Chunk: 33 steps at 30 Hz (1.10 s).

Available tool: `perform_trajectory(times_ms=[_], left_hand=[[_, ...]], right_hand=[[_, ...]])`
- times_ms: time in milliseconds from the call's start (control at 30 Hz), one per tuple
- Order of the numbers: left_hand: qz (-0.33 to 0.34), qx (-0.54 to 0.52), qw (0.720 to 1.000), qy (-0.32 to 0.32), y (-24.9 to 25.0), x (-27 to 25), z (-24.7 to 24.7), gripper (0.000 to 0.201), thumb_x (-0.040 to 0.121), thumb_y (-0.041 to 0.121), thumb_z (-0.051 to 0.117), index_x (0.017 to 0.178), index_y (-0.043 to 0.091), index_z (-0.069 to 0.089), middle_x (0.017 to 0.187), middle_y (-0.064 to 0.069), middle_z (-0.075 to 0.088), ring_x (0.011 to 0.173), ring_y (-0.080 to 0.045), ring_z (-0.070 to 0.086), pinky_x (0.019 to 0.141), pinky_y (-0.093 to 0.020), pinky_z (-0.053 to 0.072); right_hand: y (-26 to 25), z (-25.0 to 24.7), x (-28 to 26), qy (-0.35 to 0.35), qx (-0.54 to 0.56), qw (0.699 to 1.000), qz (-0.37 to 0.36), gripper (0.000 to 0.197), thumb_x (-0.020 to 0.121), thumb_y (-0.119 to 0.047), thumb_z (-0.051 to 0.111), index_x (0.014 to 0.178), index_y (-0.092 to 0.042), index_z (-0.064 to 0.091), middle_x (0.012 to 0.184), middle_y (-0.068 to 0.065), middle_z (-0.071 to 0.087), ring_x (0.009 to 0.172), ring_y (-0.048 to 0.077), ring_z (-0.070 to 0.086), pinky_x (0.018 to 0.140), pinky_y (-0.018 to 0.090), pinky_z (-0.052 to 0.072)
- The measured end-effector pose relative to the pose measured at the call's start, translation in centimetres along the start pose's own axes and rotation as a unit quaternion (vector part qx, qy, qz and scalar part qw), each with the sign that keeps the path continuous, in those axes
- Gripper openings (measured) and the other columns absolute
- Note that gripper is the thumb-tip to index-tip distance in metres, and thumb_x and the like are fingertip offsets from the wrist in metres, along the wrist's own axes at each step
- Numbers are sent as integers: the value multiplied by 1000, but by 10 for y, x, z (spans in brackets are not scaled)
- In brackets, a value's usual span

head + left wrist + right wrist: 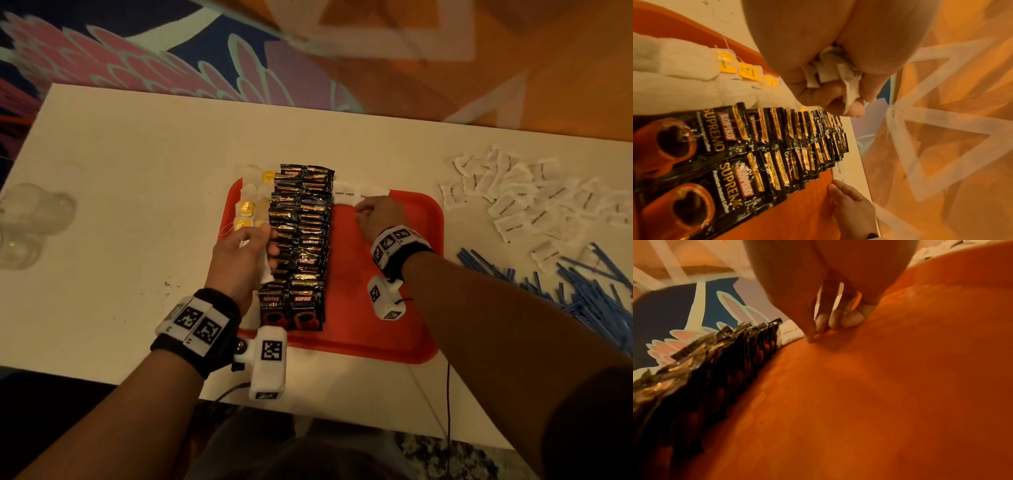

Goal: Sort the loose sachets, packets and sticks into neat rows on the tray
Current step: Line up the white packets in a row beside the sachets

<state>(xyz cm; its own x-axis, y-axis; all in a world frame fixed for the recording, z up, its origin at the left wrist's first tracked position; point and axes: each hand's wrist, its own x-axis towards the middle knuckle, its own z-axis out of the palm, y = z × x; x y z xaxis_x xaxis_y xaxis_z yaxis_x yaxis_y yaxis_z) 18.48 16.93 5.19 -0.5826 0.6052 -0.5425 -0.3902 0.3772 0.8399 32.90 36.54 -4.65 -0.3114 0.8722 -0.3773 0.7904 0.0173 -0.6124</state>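
Sugar sachets (pixel 344 194) are only starting their row at the far edge of the red tray (pixel 404 329), just beside the two overlapping columns of black coffee packets (pixel 301 240), and that thin start looks like the weak spot. The right hand (pixel 378 216) rests fingers-down on the tray, tips bunched at the near edge of a second sachet (pixel 371 192); whether they pinch it or merely press it I cannot tell. A nudge there could slide the sachet over the rim, since both lie partly off the tray. The left hand (pixel 245 255) is curled round a small bundle of white sachets (pixel 835 76), hovering over the tea bags (pixel 248 209) and the coffee column; if its grip loosens, they would probably spill across the finished rows, and a brush of the knuckles might skew those shingled packets. Most sachets (pixel 534 198) and the blue sticks (pixel 582 287) lie loose on the table (pixel 120 171) to the right.
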Motion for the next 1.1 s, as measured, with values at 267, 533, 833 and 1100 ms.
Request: perform_trajectory(times_ms=[267, 533, 833, 1100], left_hand=[[-66, -60, 995, -51, 5, 1, 11, 22, 92, 2, 43, 98, 10, 63, 77, -6, 64, 64, -19, 57, 52, -27, 45], [-22, -28, 990, -137, 21, -8, 56, 23, 98, -1, 53, 121, 1, 56, 104, -14, 72, 85, -22, 71, 59, -26, 56], [2, 39, 992, -124, 28, -23, 81, 22, 94, 28, 66, 78, 13, 63, 66, 3, 67, 55, -10, 56, 43, -21, 42], [-43, -104, 985, -131, 24, -47, 97, 8, 95, 15, 63, 95, 9, 68, 76, -1, 68, 51, -8, 51, 45, -18, 44]], right_hand=[[-6, -33, -32, 7, 37, 999, -10, 16, 88, -15, 62, 88, -26, 74, 88, -10, 69, 68, -1, 55, 55, 11, 40], [-34, -66, -98, -57, 233, 970, -40, 16, 77, -31, 82, 86, -25, 71, 87, -8, 70, 84, 3, 63, 73, 20, 47], [-41, -70, -130, -40, 258, 964, -58, 27, 70, -23, 86, 89, -13, 70, 92, 5, 72, 89, 20, 69, 82, 38, 56], [-45, -77, -148, -55, 504, 860, 55, 6, 87, -6, 71, 93, -7, 70, 86, 8, 71, 75, 15, 63, 62, 25, 48]])
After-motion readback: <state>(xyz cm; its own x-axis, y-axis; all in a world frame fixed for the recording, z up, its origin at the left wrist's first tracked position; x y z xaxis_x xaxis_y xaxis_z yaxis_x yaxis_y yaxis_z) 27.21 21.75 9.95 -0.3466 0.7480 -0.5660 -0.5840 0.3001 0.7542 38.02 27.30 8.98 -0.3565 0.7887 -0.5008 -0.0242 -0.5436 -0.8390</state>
